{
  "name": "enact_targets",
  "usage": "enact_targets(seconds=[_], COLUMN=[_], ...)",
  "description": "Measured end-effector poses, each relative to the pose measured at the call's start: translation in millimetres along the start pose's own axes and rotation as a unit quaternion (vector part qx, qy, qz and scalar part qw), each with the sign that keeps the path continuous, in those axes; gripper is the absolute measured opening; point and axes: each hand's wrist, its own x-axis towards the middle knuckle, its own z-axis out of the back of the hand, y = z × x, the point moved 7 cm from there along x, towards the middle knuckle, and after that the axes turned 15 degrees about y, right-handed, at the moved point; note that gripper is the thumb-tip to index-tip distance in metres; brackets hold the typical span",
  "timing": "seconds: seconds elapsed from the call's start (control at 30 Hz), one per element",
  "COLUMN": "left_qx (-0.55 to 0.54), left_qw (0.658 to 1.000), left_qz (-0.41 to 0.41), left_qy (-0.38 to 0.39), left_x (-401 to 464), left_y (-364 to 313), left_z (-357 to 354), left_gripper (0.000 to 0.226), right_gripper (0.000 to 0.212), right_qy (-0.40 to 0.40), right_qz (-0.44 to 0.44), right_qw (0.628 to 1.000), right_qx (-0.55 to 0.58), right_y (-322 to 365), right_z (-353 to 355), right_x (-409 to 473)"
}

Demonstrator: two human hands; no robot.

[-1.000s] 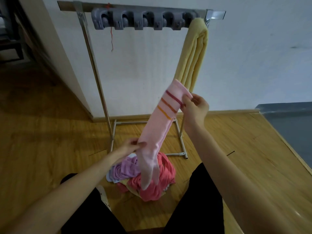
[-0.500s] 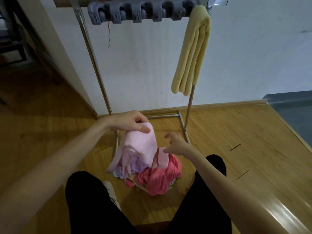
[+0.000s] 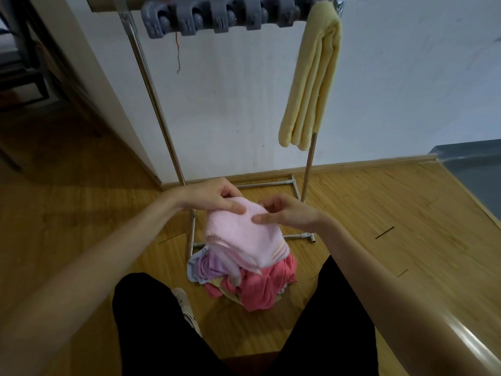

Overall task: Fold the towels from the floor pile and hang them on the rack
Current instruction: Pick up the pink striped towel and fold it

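With the right hand (image 3: pixel 291 214) now rejoining the left hand (image 3: pixel 210 198), both pinch the top fold of the pink striped towel (image 3: pixel 244 240) held above the floor pile (image 3: pixel 252 283), so folding continues; hanging pending.

no readable text, no labels, no brands, no numbers on anything

I see a plain white wall (image 3: pixel 406 77) ahead, marked with faint scuffs; a wooden skirting board (image 3: pixel 366 165) runs along its foot; warm wood plank flooring (image 3: pixel 393 240) spreads below; at far right lies a grey-blue raised surface (image 3: pixel 477 169); dim dark furniture (image 3: pixel 24 66) stands at left
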Motion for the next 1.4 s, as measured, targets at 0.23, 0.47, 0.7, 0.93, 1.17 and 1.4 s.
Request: enact_targets(seconds=[0.23,0.47,0.7,0.93,1.17,1.4], left_qx=[-0.042,-0.048,-0.008,0.094,0.282,0.379], left_qw=[0.998,0.996,0.994,0.992,0.954,0.869], left_qz=[0.001,0.031,0.027,0.017,0.025,-0.009], left_qy=[-0.045,-0.064,-0.105,-0.083,-0.103,-0.318], left_x=[1,-7,-9,-7,7,10], left_y=[16,29,-5,-52,-94,-147], left_z=[3,21,63,102,137,198], left_gripper=[0.070,0.060,0.022,0.020,0.024,0.033], right_gripper=[0.019,0.044,0.047,0.030,0.030,0.034], right_qy=[-0.054,-0.107,0.064,0.045,-0.191,-0.382], right_qz=[0.015,-0.055,0.016,-0.029,-0.037,0.046], right_qw=[0.992,0.986,0.995,0.994,0.943,0.831], right_qx=[0.117,0.115,0.069,-0.095,-0.271,-0.402], right_y=[-10,-38,25,65,111,190], right_z=[35,59,54,85,151,194], right_x=[-28,-45,-29,-13,-18,-18])
